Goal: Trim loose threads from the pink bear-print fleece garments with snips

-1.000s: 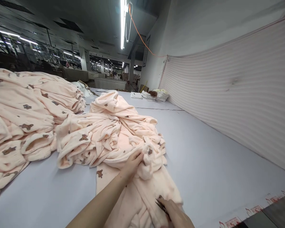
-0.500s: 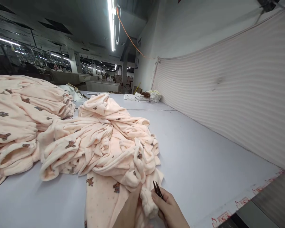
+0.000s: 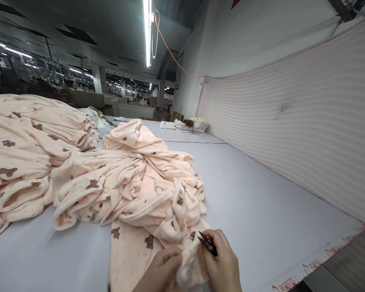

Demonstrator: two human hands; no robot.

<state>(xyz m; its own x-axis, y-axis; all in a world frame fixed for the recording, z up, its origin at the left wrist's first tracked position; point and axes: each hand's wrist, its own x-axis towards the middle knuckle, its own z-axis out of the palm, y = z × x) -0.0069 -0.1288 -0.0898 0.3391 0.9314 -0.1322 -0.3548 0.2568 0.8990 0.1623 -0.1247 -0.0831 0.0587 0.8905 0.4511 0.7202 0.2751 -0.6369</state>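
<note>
A crumpled peach fleece garment (image 3: 146, 174) with small bear prints lies on the pale table, its near end reaching down to my hands. My left hand (image 3: 162, 267) is closed on the edge of this fleece, fingertips pinched together. In my right hand (image 3: 222, 259) is a pair of black thread snips (image 3: 207, 243), blades pointing up and left, slightly apart. That hand also rests against the bunched fleece between both hands; whether its lower fingers grip the cloth is hidden.
A large heap of the same peach fleece (image 3: 21, 150) lies at the left. Stacks of white labels or papers (image 3: 185, 125) stand at the back by the wall. Striped cloth (image 3: 280, 121) hangs along the right side. The table (image 3: 249, 202) ends at a taped edge at lower right.
My left hand has turned and moved up, its fingers now pinching the fleece. My right hand has rotated, tilting the snips further left. The cloth between the hands has shifted and spread.
</note>
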